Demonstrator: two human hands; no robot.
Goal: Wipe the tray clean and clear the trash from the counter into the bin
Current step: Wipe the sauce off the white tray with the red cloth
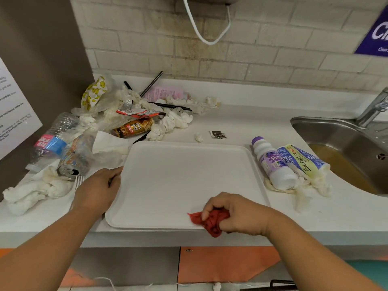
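Right grip (233, 213) pinches a bunched red cloth (212, 222), fingers curled round it, thumb side toward the tray (184, 175). The cloth sits on the tray's near right corner, half over the near rim and the counter (262, 114) edge. The tray lies flat on the counter in front of me, white, its surface bare.

Left grip (98, 187) is at the tray's left rim, fingers bent over the edge and holding it. A white fork (79, 181) lies just left of this grip, partly under it.

Trash left of the tray: a can (73, 162) on its side, touching a crushed clear bottle (52, 141), with tissues (35, 194) below them. Trash behind the tray: more crumpled paper, a brown can (134, 127) on its side, a smiley wrapper (94, 93) and black straws (152, 82) near the wall. A small dark scrap (218, 135) lies alone behind the tray.

Just right of the tray: a white bottle (273, 164) with a purple cap, on its side, touching a crushed carton (302, 158) and more tissue. Both are well apart from my right grip.

Far right: a sink (336, 133) holding brown water, with a tap (375, 106) above it.
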